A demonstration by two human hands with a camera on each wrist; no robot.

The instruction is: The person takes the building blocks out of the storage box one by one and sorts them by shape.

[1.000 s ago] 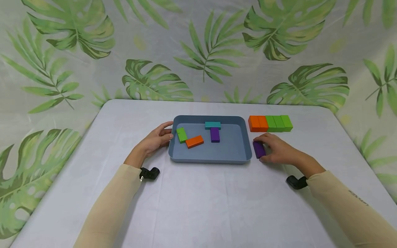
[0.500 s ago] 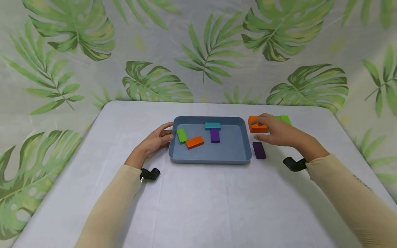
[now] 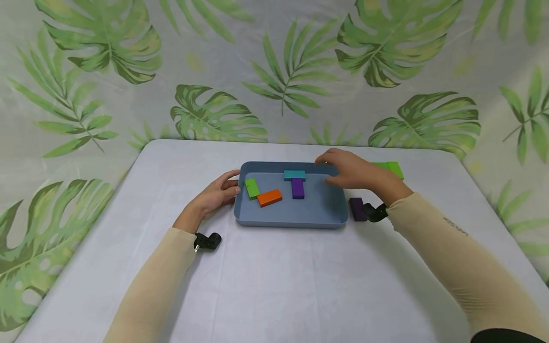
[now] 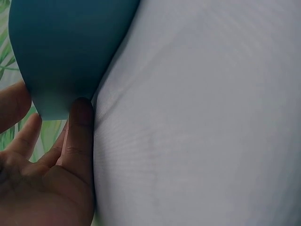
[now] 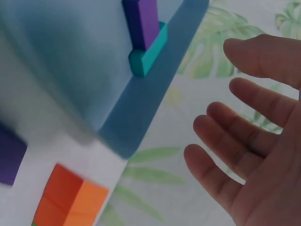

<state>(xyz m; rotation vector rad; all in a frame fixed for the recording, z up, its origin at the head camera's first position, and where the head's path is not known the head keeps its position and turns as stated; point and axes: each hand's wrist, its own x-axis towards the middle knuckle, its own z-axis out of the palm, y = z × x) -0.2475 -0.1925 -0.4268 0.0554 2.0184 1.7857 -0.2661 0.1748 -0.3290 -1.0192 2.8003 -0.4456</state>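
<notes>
A grey-blue tray (image 3: 319,212) lies on the white table. My left hand (image 3: 210,196) touches the tray's left wall, fingers loosely extended. Above the tray's back right corner hovers my right hand (image 3: 350,170); its fingers are spread and hold nothing, as the right wrist view confirms. Inside the tray a teal block (image 3: 294,175) lies along the back, with a purple block (image 3: 298,189) against its front side. Farther left, a green block (image 3: 252,189) meets an orange block (image 3: 269,197) at the corner.
Just right of the tray lies another purple block (image 3: 357,209), partly behind the right wrist camera (image 3: 375,213). Green blocks (image 3: 394,169) show behind the right arm. Orange blocks (image 5: 70,195) beside the tray appear in the right wrist view. A leaf-print cloth (image 3: 300,71) hangs behind the table.
My right hand released the purple block beside the tray, then moved back and left past the orange blocks to above the tray's corner. My left hand stays in place.
</notes>
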